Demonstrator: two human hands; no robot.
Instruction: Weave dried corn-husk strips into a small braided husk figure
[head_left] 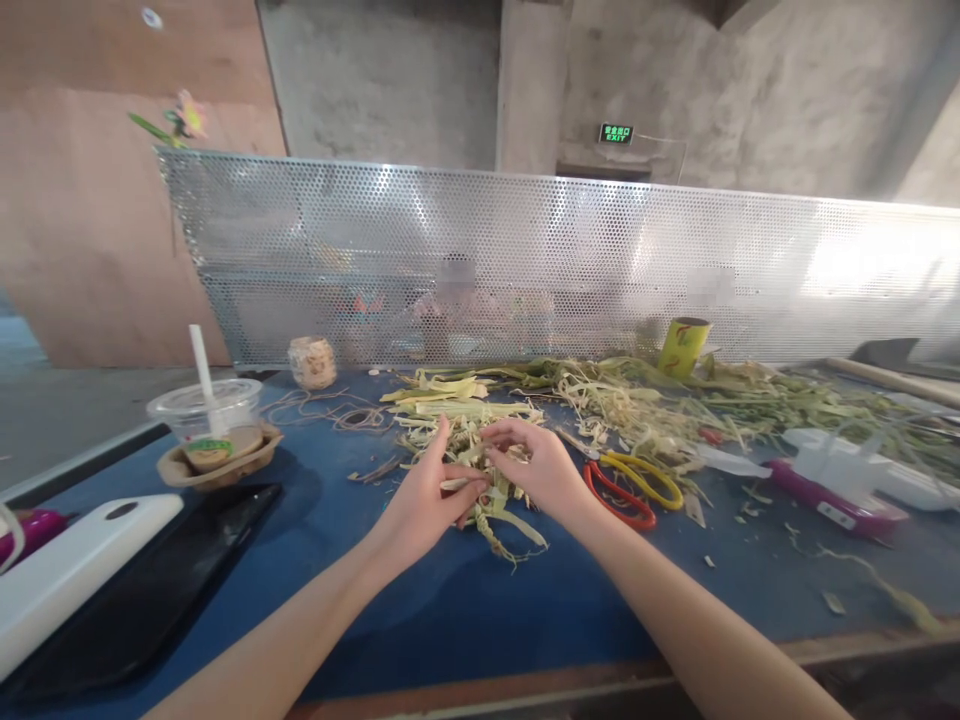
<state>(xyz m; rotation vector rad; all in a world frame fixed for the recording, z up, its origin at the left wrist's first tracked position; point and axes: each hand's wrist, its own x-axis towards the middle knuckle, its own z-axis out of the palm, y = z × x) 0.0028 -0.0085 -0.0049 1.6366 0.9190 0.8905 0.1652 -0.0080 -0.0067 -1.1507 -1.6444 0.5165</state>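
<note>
My left hand is closed in a pinch on pale plant strips, its thumb pointing up. Facing it, my right hand has its fingers curled onto the same strips. Between and below both hands, a braid-like piece of greenish strips trails toward me onto the blue tabletop. Just beyond the fingertips lies a loose heap of flat, yellow-green plant strips. My fingers hide exactly where the strips cross.
Right of my hands lie scissors with red and yellow handles. More shredded plant fibre spreads right, near a yellow-green tube. A plastic cup, thread and black tablet-like slab are left. A perforated metal screen stands behind.
</note>
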